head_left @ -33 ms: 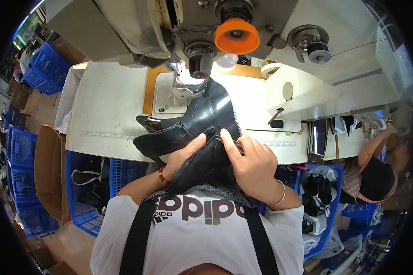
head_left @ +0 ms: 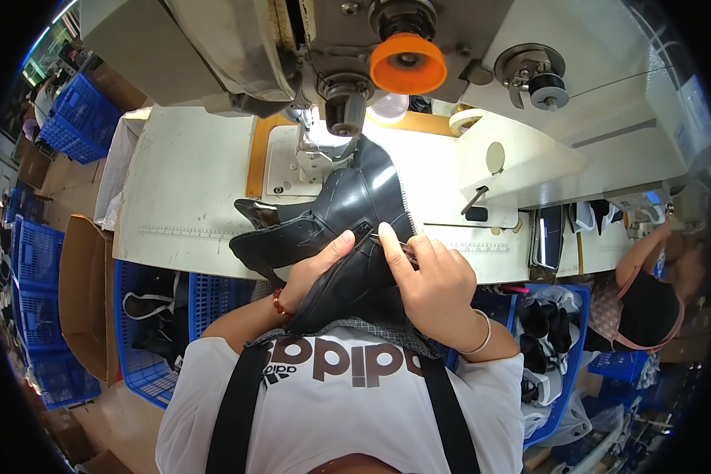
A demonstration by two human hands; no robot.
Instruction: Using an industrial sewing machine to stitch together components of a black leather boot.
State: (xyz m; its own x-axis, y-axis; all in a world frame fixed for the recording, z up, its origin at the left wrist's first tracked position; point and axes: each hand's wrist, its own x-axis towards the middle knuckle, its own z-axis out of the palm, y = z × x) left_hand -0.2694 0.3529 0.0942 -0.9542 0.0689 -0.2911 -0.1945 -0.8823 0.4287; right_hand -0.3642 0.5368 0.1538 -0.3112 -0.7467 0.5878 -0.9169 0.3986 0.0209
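Both hands, left hand point(head_left: 317, 267) and right hand point(head_left: 426, 280), grip clamped on black boot upper point(head_left: 347, 205) under sewing machine point(head_left: 332, 95), blue crates point(head_left: 154, 316) below.

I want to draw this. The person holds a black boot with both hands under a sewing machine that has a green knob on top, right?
Almost. The knob on the sewing machine is orange, not green; the head view shows it. The rest holds: the left hand and the right hand both hold the black boot below the machine.
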